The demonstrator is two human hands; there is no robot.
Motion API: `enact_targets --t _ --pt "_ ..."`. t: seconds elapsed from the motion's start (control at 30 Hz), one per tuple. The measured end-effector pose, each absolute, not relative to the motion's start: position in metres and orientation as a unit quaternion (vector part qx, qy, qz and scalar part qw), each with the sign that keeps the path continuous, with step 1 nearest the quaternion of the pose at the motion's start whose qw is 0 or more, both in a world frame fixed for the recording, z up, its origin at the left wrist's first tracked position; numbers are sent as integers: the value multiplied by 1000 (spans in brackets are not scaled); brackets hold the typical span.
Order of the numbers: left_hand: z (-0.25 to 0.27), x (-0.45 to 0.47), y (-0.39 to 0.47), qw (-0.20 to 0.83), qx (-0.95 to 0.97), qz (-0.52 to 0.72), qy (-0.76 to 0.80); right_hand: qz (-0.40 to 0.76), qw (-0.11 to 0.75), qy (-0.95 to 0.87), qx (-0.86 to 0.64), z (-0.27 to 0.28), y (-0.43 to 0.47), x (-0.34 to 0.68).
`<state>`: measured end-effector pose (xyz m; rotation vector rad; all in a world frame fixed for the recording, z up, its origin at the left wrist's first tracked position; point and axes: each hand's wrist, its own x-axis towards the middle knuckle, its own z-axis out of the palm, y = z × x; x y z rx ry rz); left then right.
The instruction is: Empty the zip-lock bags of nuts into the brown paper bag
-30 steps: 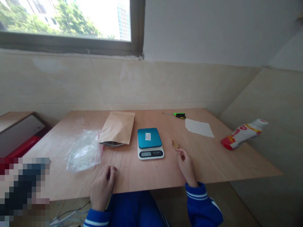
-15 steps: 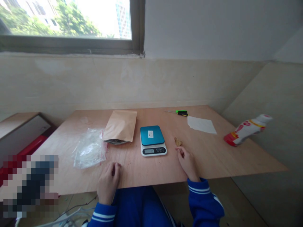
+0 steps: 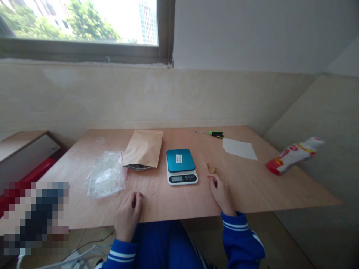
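Note:
My left hand rests near the table's front edge with its fingers loosely curled; nothing shows in it. Beyond it lie clear plastic bags and an upright-lying brown paper pouch, whose open mouth faces me. On the right, my right hand lies on the table, fingers curled in, no object visible in them. Just past its fingertips is a small, crumpled-looking tan piece. Between the hands stands a white kitchen scale with a blue top plate; no object sits on the plate.
A torn white paper sheet lies at the back right, beside two screwdrivers with green and yellow-black handles. Farther right is a white and red bottle. The wooden table meets a wall at the back.
The view has shifted very slightly. Both hands and the things on the table stay where they were.

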<state>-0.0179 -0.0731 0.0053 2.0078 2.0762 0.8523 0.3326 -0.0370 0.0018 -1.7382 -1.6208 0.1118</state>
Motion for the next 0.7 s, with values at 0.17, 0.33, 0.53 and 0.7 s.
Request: enact_targets --t 0.17,0.33,0.53,0.7 --pt "4 -19 -73 58 665 285 688 59 378 -687 -618 1 -37 305" --pt "3 -19 -73 54 670 284 684 62 376 -692 -613 3 -39 289" --pt "5 -19 -73 57 667 285 686 76 376 -691 -612 7 -42 290" --pt "8 -16 -73 70 655 293 693 69 381 -695 -605 8 -42 290"
